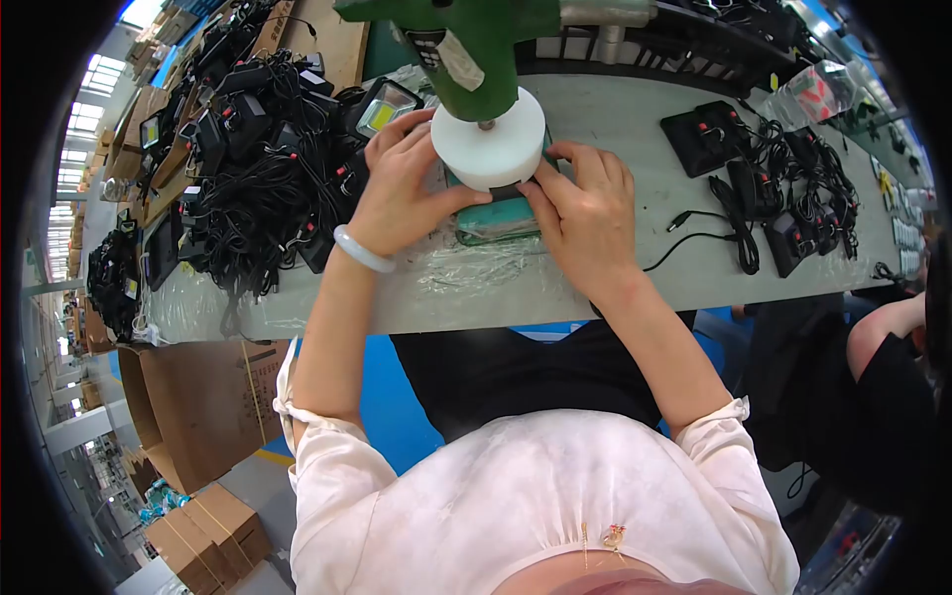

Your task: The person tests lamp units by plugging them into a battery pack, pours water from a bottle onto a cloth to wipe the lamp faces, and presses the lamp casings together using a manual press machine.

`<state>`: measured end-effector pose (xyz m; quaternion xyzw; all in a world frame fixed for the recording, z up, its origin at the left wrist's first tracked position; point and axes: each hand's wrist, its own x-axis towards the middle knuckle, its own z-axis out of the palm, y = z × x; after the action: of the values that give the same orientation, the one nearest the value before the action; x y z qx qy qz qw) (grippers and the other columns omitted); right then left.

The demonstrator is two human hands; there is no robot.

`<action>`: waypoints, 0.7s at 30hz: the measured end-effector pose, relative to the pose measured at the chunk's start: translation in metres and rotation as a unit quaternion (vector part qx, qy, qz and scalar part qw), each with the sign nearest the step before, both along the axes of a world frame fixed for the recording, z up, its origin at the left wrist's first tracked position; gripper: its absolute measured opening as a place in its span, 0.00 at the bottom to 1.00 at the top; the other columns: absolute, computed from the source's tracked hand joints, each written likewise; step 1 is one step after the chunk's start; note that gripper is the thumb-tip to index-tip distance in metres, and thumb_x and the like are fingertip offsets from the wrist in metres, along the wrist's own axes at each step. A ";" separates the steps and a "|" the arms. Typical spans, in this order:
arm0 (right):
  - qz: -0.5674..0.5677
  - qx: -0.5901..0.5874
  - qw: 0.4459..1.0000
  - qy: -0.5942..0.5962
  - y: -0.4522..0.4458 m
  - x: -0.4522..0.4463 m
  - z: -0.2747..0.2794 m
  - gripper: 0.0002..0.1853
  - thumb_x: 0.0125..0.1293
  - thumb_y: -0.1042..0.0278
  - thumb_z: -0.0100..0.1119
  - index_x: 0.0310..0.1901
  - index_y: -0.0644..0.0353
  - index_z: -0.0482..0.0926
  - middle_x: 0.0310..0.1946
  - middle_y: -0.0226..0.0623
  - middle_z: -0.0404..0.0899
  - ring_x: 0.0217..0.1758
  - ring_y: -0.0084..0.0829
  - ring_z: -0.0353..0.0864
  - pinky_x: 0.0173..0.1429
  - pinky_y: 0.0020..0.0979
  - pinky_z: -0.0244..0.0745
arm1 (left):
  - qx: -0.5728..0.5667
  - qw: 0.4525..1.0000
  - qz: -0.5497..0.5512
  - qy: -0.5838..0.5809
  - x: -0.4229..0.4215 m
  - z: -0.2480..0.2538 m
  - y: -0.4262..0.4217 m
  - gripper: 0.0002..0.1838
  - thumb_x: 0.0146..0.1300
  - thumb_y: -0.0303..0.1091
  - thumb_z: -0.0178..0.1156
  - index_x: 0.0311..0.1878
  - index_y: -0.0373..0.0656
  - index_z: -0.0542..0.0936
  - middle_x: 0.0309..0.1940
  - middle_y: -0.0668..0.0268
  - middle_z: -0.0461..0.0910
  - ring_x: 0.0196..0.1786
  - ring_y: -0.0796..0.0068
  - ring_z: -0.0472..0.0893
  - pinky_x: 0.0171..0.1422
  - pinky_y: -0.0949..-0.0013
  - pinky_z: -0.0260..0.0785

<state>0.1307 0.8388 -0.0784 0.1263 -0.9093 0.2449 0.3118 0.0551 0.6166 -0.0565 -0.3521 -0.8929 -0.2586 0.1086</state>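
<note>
Both hands close around a small black piece (pixel 506 192), which lies between them, mostly hidden under a white disc (pixel 488 144). The left hand (pixel 402 188) grasps it from the left, its thumb tip reaching the front edge and its fingers curled behind beside the disc; the right hand (pixel 593 213) grasps it from the right with thumb and forefinger. Directly beneath the grip is a green pad (pixel 496 220), and just above is the green machine (pixel 466 74) whose short rod meets the disc's top. A pale bracelet (pixel 364 250) rings the left wrist. Toward the body from the grip, crinkled clear film (pixel 456 273) lies on the grey table (pixel 635 124). Just beyond the left fingers sits a dark lamp (pixel 385 107) with a yellow patch, and left of that hand spreads a large heap of black cables (pixel 253 188) mixed with dark boxes. To the right of the right hand is a loose black cord (pixel 734 233) with a plug; past it are more dark units (pixel 704 137) with tangled cables, and a clear plastic bag (pixel 818 94). Farther off, below the table on the left, stand cardboard boxes (pixel 203 407); on the far right, another person's knee (pixel 878 337) shows.
</note>
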 end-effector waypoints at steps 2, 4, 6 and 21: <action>0.006 -0.002 1.000 -0.004 -0.001 0.000 -0.001 0.13 0.62 0.67 0.69 0.49 0.55 0.88 0.48 0.38 0.80 0.53 0.43 0.77 0.63 0.46 0.68 | 0.036 0.999 -0.011 -0.017 -0.001 -0.013 -0.002 0.37 0.51 0.51 0.77 0.63 0.44 0.80 0.63 0.59 0.79 0.72 0.53 0.68 0.76 0.49 0.48; 0.014 0.000 1.000 -0.006 0.003 0.001 -0.001 0.13 0.63 0.68 0.67 0.49 0.57 0.88 0.48 0.38 0.80 0.53 0.43 0.77 0.62 0.45 0.69 | 0.041 0.999 -0.016 -0.016 -0.002 -0.014 0.000 0.38 0.50 0.50 0.77 0.63 0.44 0.80 0.63 0.59 0.79 0.72 0.53 0.67 0.76 0.48 0.48; 0.064 -0.035 0.997 -0.035 0.013 0.003 0.007 0.12 0.64 0.70 0.64 0.48 0.59 0.87 0.47 0.39 0.81 0.52 0.44 0.78 0.61 0.44 0.70 | 0.018 1.000 -0.005 0.001 0.002 -0.009 0.002 0.38 0.50 0.51 0.77 0.63 0.44 0.79 0.63 0.59 0.78 0.72 0.53 0.67 0.76 0.48 0.48; 0.452 -0.350 0.813 0.111 0.053 -0.015 0.116 0.18 0.75 0.61 0.48 0.55 0.65 0.77 0.52 0.41 0.81 0.58 0.38 0.78 0.63 0.36 0.71 | 0.102 0.993 0.019 -0.053 0.012 -0.008 -0.014 0.64 0.41 0.53 0.83 0.79 0.39 0.60 0.74 0.48 0.67 0.76 0.46 0.64 0.79 0.48 0.54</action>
<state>0.1152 0.8916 0.0375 0.4319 -0.5617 0.6445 0.2875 0.0668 0.6027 -0.0648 -0.3079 -0.8729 -0.3646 0.1015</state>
